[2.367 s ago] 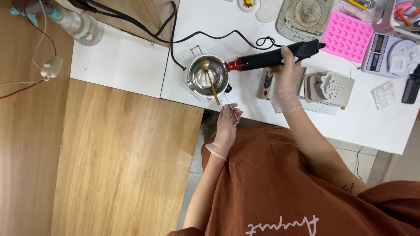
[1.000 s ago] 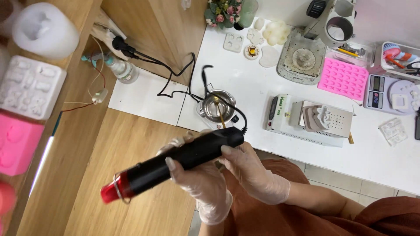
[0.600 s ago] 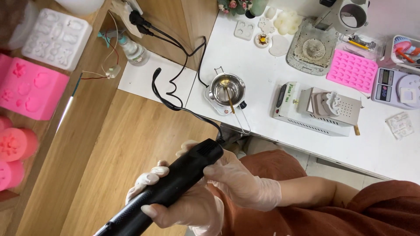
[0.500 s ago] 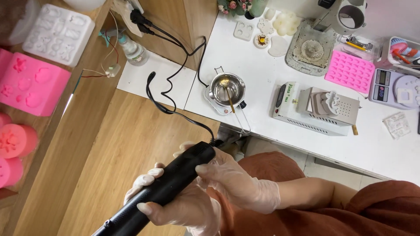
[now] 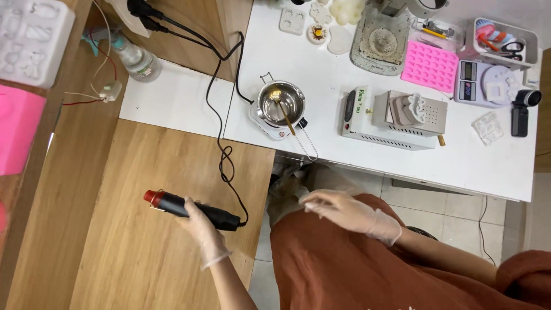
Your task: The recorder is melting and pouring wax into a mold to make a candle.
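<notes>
My gloved left hand (image 5: 201,227) grips a black heat gun (image 5: 192,210) with a red nozzle, resting it flat on the wooden table (image 5: 132,264). Its black cord (image 5: 221,123) runs up to a socket at the top. My gloved right hand (image 5: 344,209) hovers over my rust-coloured lap, fingers spread, holding nothing. A small metal pot (image 5: 281,103) with a wooden stick in it sits on a small white heater on the white table (image 5: 488,166).
On the white table stand a white box-shaped machine (image 5: 396,117), a pink mould (image 5: 430,66), a digital scale (image 5: 488,83) and a grey tray (image 5: 379,40). A spray bottle (image 5: 135,57) lies at the upper left. Pink and white moulds (image 5: 23,74) fill a shelf at the left.
The heat gun went from the pot, through both hands near my lap, down onto the wooden table. The right hand has let go of it; the left still holds it.
</notes>
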